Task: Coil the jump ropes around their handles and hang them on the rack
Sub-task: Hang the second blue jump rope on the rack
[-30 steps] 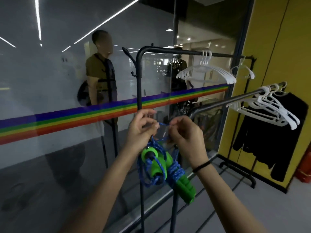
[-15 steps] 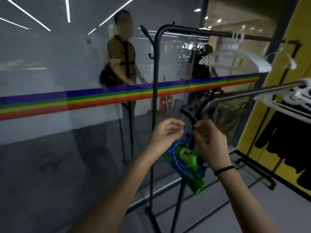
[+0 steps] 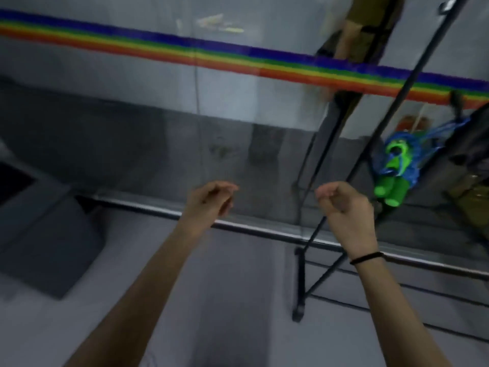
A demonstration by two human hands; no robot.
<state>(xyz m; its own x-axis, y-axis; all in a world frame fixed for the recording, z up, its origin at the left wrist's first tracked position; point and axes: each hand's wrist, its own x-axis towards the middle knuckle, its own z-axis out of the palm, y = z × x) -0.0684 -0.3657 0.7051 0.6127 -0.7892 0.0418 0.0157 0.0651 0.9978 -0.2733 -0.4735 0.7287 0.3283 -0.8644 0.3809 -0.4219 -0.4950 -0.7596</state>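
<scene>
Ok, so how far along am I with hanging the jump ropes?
Done: one jump rope, blue cord coiled round green handles, hangs on the rack at right. In hand: nothing; the left hand and right hand are loosely curled and empty. Left: no other rope shows here, so I cannot tell.

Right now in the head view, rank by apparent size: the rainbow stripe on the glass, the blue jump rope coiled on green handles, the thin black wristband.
1. rainbow stripe, spanning the frame
2. blue jump rope coiled on green handles
3. thin black wristband, nearest the camera yet smallest
</scene>
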